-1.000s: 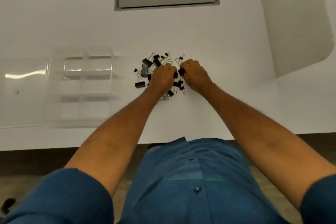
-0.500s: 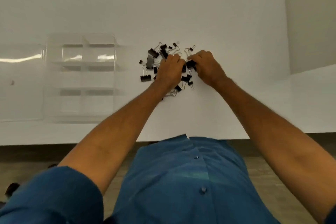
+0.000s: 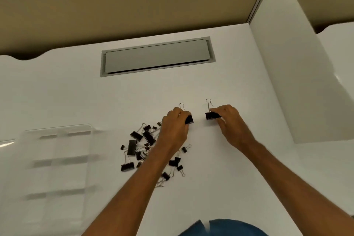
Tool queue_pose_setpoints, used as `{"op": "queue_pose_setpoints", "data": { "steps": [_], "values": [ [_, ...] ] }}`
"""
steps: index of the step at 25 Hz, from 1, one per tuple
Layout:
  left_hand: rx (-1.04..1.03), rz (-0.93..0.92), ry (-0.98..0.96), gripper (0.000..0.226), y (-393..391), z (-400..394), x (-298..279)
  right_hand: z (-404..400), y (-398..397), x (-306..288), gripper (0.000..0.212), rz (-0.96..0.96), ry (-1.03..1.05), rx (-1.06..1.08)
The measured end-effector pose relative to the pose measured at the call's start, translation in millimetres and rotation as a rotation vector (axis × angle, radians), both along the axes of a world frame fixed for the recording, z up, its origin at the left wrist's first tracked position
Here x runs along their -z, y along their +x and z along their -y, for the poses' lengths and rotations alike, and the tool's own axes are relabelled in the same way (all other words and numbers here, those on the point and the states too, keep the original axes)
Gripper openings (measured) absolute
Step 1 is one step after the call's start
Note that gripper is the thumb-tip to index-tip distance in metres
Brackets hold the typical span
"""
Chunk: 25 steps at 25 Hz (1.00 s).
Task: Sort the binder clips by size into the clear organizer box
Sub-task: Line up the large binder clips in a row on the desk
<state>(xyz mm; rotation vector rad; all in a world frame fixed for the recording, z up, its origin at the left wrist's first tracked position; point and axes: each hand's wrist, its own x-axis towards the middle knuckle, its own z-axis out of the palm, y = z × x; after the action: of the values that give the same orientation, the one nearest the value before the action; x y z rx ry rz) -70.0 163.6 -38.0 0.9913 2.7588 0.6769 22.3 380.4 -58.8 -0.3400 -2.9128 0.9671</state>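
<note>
A heap of black binder clips of mixed sizes lies on the white desk, partly hidden under my left forearm. My left hand hovers beyond the heap and pinches one black clip, its wire handle sticking up. To its right my right hand pinches another black clip with a raised wire handle. The two held clips are apart by a small gap. The clear organizer box with several compartments sits at the left.
A grey cable hatch is set into the desk farther back. A white divider panel stands at the right. The box's clear lid lies open at the far left edge.
Both hands rose out of the heap, each with one clip, and moved apart. The camera tilted up, so the desk's back edge and wall came into view.
</note>
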Motion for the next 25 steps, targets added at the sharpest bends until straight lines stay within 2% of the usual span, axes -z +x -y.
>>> {"op": "queue_pose_setpoints", "data": {
  "steps": [9, 19, 25],
  "values": [
    [0.042, -0.007, -0.059, 0.028, -35, -70, 35, -39, -40, 37, 0.031, 0.019, 0.043, -0.061],
    [-0.018, 0.084, 0.064, 0.032, -35, -68, 46, -24, -45, 47, 0.035, -0.089, 0.018, 0.036],
    [-0.021, 0.095, 0.059, 0.035, -34, -66, 49, -22, -44, 51, 0.035, -0.116, 0.058, 0.050]
  ]
}}
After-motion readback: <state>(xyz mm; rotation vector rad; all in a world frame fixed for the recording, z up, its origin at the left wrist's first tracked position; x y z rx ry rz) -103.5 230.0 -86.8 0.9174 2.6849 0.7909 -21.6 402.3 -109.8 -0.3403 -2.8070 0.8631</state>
